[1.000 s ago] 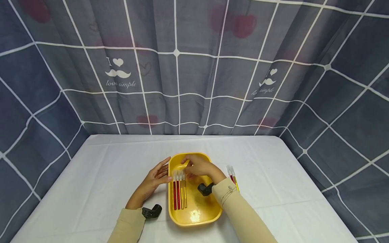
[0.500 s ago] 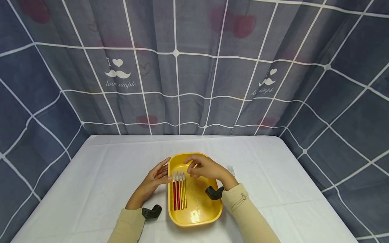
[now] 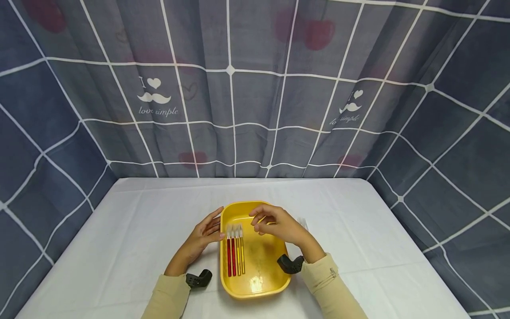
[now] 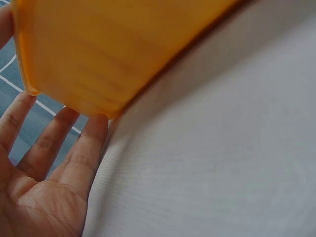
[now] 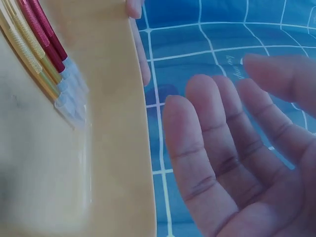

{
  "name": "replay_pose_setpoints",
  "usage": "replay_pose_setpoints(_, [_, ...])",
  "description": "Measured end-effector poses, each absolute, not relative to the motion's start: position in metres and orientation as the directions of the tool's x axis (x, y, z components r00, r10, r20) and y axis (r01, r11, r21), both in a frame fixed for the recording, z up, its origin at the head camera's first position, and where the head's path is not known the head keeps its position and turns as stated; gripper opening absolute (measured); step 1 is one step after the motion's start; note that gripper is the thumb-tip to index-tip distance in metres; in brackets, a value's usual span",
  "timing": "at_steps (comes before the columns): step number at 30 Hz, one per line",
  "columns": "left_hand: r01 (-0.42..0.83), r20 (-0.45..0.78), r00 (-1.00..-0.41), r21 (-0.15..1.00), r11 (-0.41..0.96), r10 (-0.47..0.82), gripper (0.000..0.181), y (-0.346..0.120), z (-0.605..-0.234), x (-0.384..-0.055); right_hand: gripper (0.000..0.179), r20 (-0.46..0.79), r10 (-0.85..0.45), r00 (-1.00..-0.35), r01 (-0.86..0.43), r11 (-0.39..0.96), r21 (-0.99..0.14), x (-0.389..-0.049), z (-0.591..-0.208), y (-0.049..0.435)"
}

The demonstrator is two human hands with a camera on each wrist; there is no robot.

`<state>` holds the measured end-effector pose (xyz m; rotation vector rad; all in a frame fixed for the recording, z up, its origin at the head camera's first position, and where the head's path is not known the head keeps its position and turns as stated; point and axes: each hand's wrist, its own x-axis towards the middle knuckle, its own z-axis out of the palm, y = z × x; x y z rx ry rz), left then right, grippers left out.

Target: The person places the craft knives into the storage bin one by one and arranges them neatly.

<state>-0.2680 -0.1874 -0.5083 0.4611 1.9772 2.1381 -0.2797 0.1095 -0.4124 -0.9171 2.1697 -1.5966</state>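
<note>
Two red and two gold craft knives (image 3: 233,258) with clear caps lie side by side along the left of a yellow tray (image 3: 264,283). Knurling shows on their handles in the right wrist view, where the clear caps (image 5: 70,101) point toward the tray's far end. At the tray's left side, my left hand (image 3: 202,236) rests straight fingers against the wall; in the left wrist view its fingertips (image 4: 95,126) meet the tray's edge. Over the tray's right half hovers my right hand (image 3: 279,225), loosely curved and holding nothing, thumb apart from the fingers.
To the right of the tray, clear caps (image 3: 303,223) show beyond my right wrist, which hides the rest. A white cloth (image 3: 131,248) covers the table. Dark checked curtains (image 3: 255,97) stand at the back and both sides.
My right hand has lifted off from the knives and drawn to the right, its fingers loosening. It now covers more of the knives outside the tray. The left hand stays put.
</note>
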Motion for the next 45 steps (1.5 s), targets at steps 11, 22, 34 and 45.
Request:
replay_pose_setpoints(11, [0.065,0.088,-0.937,0.995,-0.08,0.339,0.089,-0.187,-0.509,-0.268,0.03,0.203,-0.563,-0.801,-0.351,0.167,-0.921,-0.271,-0.414,0.126])
replay_pose_setpoints(22, [0.071,0.096,-0.937,0.994,-0.088,0.336,0.089,-0.187,-0.509,-0.266,0.028,0.23,-0.525,-0.819,-0.361,0.161,-0.918,-0.264,-0.411,0.138])
replay_pose_setpoints(34, [0.087,0.11,-0.935,0.993,-0.082,0.337,0.087,-0.186,-0.509,-0.268,0.029,0.288,-0.473,-0.833,-0.411,0.18,-0.894,-0.267,-0.404,0.161])
replay_pose_setpoints(45, [0.063,0.084,-0.941,0.995,-0.074,0.327,0.088,-0.185,-0.508,-0.267,0.034,0.257,-0.436,-0.862,-0.363,0.179,-0.914,-0.272,-0.401,0.182])
